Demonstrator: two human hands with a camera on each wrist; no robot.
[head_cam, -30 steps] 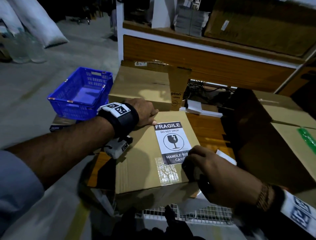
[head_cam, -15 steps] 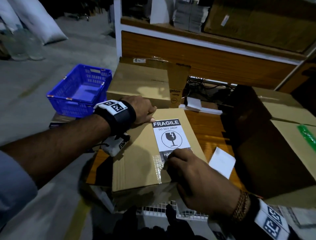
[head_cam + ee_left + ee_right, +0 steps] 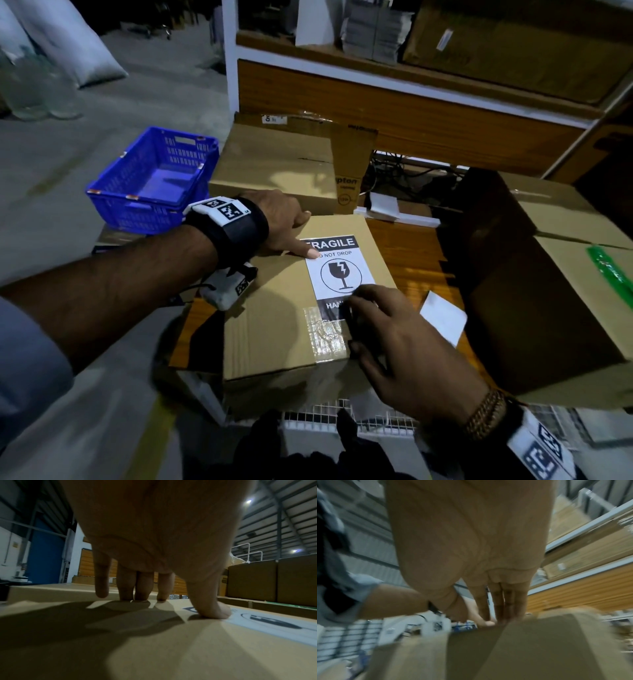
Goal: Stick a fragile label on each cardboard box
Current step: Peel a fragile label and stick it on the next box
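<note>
A closed cardboard box (image 3: 274, 318) lies in front of me with a white and black fragile label (image 3: 339, 270) on its top. My left hand (image 3: 284, 226) lies flat on the box's far left corner, its thumb (image 3: 211, 605) pressing the label's upper left corner. My right hand (image 3: 387, 329) rests with straight fingers (image 3: 505, 605) on the label's lower part, covering the bottom text. A strip of clear tape (image 3: 325, 335) runs below the label. The right wrist view is blurred.
A blue plastic crate (image 3: 154, 178) stands at the left, another cardboard box (image 3: 274, 164) behind. A large box (image 3: 561, 308) with green tape sits on the right. A white backing paper (image 3: 443, 317) lies on the wooden table (image 3: 411, 253). Shelves rise behind.
My right hand has come up from the box's near edge onto the label's lower part. My left thumb has slid onto the label's top left corner. A white paper now lies on the table.
</note>
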